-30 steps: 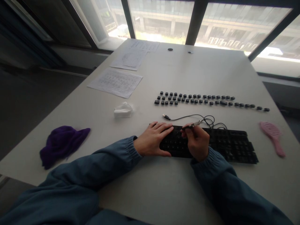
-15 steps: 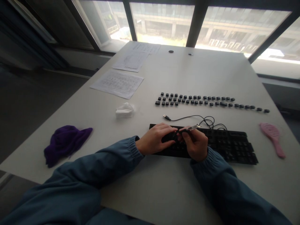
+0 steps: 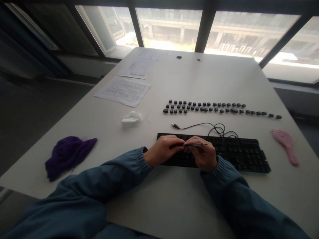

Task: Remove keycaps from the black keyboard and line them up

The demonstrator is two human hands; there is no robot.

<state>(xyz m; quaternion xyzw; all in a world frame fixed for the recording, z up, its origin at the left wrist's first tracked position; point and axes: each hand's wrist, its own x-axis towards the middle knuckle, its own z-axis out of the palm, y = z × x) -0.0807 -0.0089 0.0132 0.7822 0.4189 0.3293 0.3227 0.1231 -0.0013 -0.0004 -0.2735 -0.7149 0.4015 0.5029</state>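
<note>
A black keyboard (image 3: 239, 154) lies on the white table (image 3: 174, 199) in front of me. My right hand (image 3: 203, 156) is curled over its left half and grips a thin metal tool (image 3: 198, 144) that points right. My left hand (image 3: 163, 151) is curled beside it, fingertips pinched at the tool's near end, over the keys. What the left fingers hold is too small to see. Loose black keycaps (image 3: 219, 108) lie in rows behind the keyboard.
The keyboard's cable with its USB plug (image 3: 174, 125) coils behind it. A pink hairbrush (image 3: 285, 141) lies at the right, a purple cloth (image 3: 67, 154) at the left, a crumpled tissue (image 3: 131, 119) and printed sheets (image 3: 123, 90) further back.
My left hand went from lying flat on the keys to curled and pinched against the tool. My right hand lowered the tool from tilted up to nearly level.
</note>
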